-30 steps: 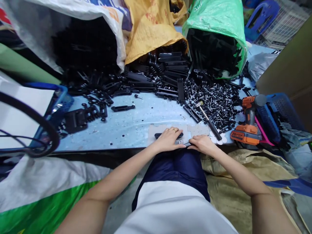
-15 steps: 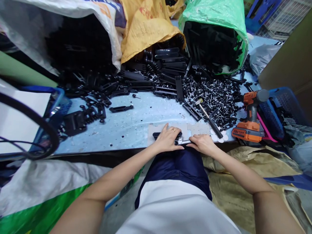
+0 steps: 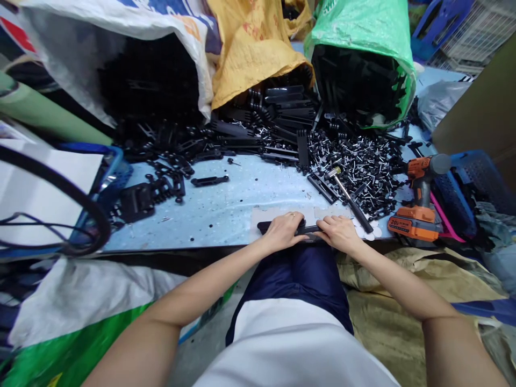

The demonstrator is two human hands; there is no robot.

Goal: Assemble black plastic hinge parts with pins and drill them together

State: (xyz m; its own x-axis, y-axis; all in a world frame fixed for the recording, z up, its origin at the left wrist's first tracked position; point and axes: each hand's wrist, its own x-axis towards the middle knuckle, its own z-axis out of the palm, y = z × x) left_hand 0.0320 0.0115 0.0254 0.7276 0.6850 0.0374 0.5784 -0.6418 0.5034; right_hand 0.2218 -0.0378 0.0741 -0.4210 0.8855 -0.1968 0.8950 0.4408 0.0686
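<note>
A long, flat black plastic strip (image 3: 308, 231) lies crosswise at the near edge of the bench (image 3: 226, 204), on a pale card sheet (image 3: 264, 215). Both ends are covered by hands; only the middle stretch and a rounded left tip show.

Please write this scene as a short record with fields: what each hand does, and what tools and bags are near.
left hand: presses on black plastic strip at table edge
right hand: rests on the same strip's right end
work pad: pale cardboard sheet
tools: hammer; orange drill
loose parts: screw pile
bags: white bag; yellow bag; green bag
</note>
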